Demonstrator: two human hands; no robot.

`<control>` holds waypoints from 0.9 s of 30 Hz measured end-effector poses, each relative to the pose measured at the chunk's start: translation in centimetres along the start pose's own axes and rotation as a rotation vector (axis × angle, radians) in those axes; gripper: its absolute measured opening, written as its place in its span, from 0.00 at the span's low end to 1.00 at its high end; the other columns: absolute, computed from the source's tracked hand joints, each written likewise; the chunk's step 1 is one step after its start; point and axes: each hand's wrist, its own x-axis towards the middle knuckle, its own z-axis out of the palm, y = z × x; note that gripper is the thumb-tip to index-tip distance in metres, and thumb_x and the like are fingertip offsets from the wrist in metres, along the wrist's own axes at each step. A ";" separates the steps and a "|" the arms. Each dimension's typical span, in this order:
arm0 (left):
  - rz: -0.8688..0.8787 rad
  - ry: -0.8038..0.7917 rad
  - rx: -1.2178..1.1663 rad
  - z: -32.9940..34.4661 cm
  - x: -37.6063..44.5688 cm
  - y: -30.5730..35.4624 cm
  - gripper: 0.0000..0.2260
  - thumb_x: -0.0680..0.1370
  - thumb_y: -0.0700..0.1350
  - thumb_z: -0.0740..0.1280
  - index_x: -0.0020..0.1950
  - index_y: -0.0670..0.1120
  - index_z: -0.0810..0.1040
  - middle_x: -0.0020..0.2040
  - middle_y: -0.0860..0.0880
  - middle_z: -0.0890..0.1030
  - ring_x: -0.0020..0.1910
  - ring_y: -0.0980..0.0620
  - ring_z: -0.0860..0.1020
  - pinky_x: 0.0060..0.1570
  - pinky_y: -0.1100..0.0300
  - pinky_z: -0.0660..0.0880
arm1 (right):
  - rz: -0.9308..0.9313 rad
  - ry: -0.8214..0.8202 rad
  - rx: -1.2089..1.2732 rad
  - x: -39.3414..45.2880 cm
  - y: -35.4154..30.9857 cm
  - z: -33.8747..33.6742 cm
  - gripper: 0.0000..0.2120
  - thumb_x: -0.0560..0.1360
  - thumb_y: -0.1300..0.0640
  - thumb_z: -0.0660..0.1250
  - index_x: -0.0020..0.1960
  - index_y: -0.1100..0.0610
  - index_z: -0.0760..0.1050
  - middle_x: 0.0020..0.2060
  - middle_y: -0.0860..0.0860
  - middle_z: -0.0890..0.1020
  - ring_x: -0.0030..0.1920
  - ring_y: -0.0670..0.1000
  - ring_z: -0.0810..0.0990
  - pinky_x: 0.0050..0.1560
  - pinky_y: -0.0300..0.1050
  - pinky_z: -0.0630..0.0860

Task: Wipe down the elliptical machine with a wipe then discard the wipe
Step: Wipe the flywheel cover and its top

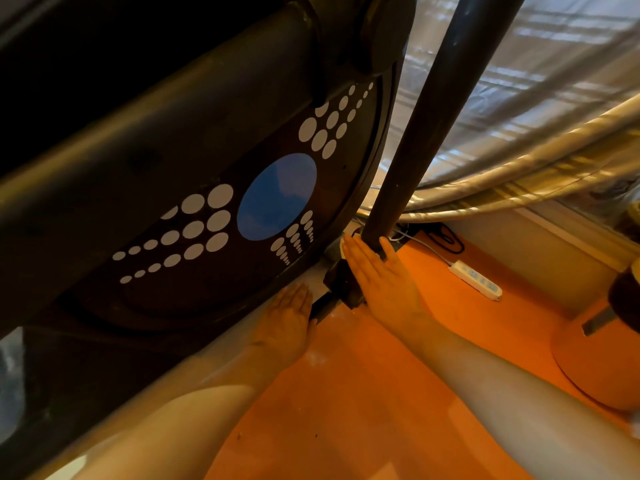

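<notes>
The elliptical machine (207,150) fills the left of the head view: a dark round flywheel cover with a blue circle (277,196) and white dots. A black upright bar (433,109) runs down to a joint near the floor. My left hand (289,317) lies flat with straight fingers at the cover's lower edge, beside a short black rod. My right hand (379,275) is flat against the foot of the upright bar, thumb on its other side. A small white edge, perhaps the wipe (343,244), shows at the fingertips; I cannot tell.
An orange floor (363,393) spreads below my arms. A white power strip (476,279) with a cord lies at the right, near a pale wall base. Striped curtain fabric (519,161) hangs behind the bar. A round orange base (595,368) sits at the far right.
</notes>
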 end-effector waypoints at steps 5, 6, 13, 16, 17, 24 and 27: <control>0.009 -0.002 0.003 0.0 0.1 0.0 0.26 0.85 0.54 0.45 0.81 0.43 0.48 0.81 0.44 0.50 0.80 0.48 0.46 0.75 0.54 0.40 | -0.244 0.019 -0.205 1.2 3.6 -1.4 0.33 0.78 0.58 0.58 0.77 0.62 0.45 0.78 0.60 0.50 0.78 0.59 0.46 0.65 0.63 0.19; 0.008 -0.004 0.004 0.0 0.1 0.0 0.26 0.85 0.54 0.45 0.81 0.43 0.47 0.81 0.44 0.49 0.80 0.48 0.46 0.76 0.54 0.40 | -0.283 0.008 -0.233 1.4 4.1 -1.7 0.32 0.79 0.58 0.57 0.78 0.63 0.45 0.78 0.61 0.50 0.78 0.60 0.46 0.67 0.63 0.21; -0.016 -0.005 -0.031 -0.3 -0.1 0.1 0.27 0.86 0.54 0.46 0.81 0.42 0.47 0.81 0.44 0.49 0.80 0.48 0.46 0.77 0.53 0.42 | -0.297 0.100 -0.199 1.2 4.4 -1.7 0.33 0.75 0.60 0.66 0.77 0.60 0.58 0.77 0.59 0.59 0.77 0.59 0.54 0.73 0.61 0.37; -0.022 0.010 -0.051 -0.3 -0.1 0.1 0.27 0.86 0.54 0.47 0.81 0.42 0.48 0.81 0.44 0.50 0.80 0.48 0.47 0.77 0.54 0.43 | -0.264 0.198 -0.097 1.6 4.0 -1.6 0.31 0.67 0.62 0.74 0.70 0.61 0.72 0.69 0.60 0.74 0.72 0.60 0.69 0.75 0.59 0.38; -0.022 0.016 -0.059 -0.3 -0.1 0.1 0.26 0.86 0.54 0.47 0.81 0.43 0.48 0.81 0.44 0.50 0.80 0.48 0.48 0.77 0.55 0.42 | -0.254 0.224 -0.061 1.6 3.9 -1.6 0.30 0.66 0.64 0.75 0.67 0.62 0.75 0.66 0.60 0.77 0.69 0.60 0.72 0.75 0.58 0.38; -0.019 0.027 -0.075 0.0 0.0 0.1 0.26 0.85 0.54 0.47 0.81 0.43 0.49 0.81 0.44 0.51 0.80 0.48 0.48 0.77 0.54 0.43 | -0.272 0.437 0.104 1.9 4.5 -1.9 0.19 0.63 0.65 0.79 0.53 0.62 0.83 0.51 0.58 0.84 0.56 0.58 0.82 0.70 0.60 0.60; -0.021 0.025 -0.084 0.1 0.2 0.1 0.26 0.85 0.54 0.47 0.81 0.44 0.49 0.81 0.44 0.51 0.80 0.48 0.48 0.76 0.54 0.42 | -0.281 0.578 0.130 2.1 5.2 -2.0 0.12 0.67 0.66 0.76 0.50 0.63 0.83 0.47 0.58 0.84 0.51 0.58 0.83 0.70 0.58 0.64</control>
